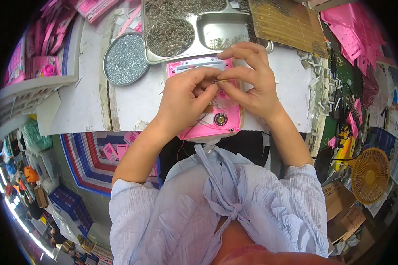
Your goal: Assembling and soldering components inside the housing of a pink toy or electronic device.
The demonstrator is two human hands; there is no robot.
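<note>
A pink plastic toy housing lies on the white table in front of me. It has a grey bar across its far end, and a small round black speaker with thin wires at its near end. Above its middle my two hands meet. My right hand pinches a thin brass-coloured piece between thumb and forefinger, its other fingers raised. My left hand is closed, fingertips pressed together beside that piece; what they grip is hidden.
A steel compartment tray of small dark metal parts stands beyond the housing, a round dish of silvery parts to its left. Brown cardboard lies far right. Pink parts fill a rack at left. A yellow fan is at right.
</note>
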